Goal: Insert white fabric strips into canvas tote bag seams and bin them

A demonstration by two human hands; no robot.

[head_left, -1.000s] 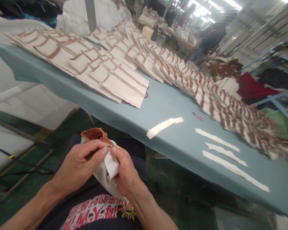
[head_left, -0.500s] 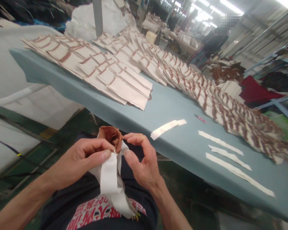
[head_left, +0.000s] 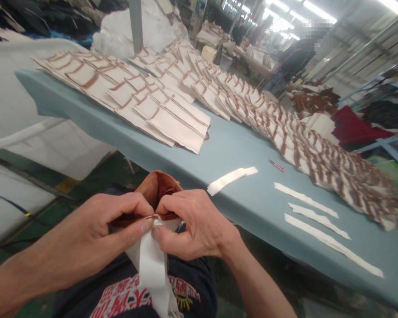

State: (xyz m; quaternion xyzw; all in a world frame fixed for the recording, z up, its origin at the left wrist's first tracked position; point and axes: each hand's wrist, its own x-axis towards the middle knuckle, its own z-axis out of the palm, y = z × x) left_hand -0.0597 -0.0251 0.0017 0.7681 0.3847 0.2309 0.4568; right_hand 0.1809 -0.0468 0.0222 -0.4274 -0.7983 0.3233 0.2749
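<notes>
Over my lap, both hands pinch one small fabric piece [head_left: 152, 265]: a cream cloth body with a brown trimmed top [head_left: 159, 185]. My left hand [head_left: 109, 221] grips its left edge, thumb and fingers closed on the brown band. My right hand [head_left: 192, 225] pinches the same band just to the right, thumbs almost touching. The cream part hangs down between my wrists over a dark printed shirt.
A long blue-grey table [head_left: 239, 150] runs ahead, with rows of overlapping cream pieces with brown trim [head_left: 172, 115]. Loose cream strips [head_left: 232, 177] [head_left: 318, 216] and a small red pen-like tool [head_left: 277, 165] lie near its front edge. A person stands far behind [head_left: 292, 57].
My right hand has closed back onto the brown band beside my left hand. The piece has been drawn nearer to me, its brown top now pulled flat between both pinches.
</notes>
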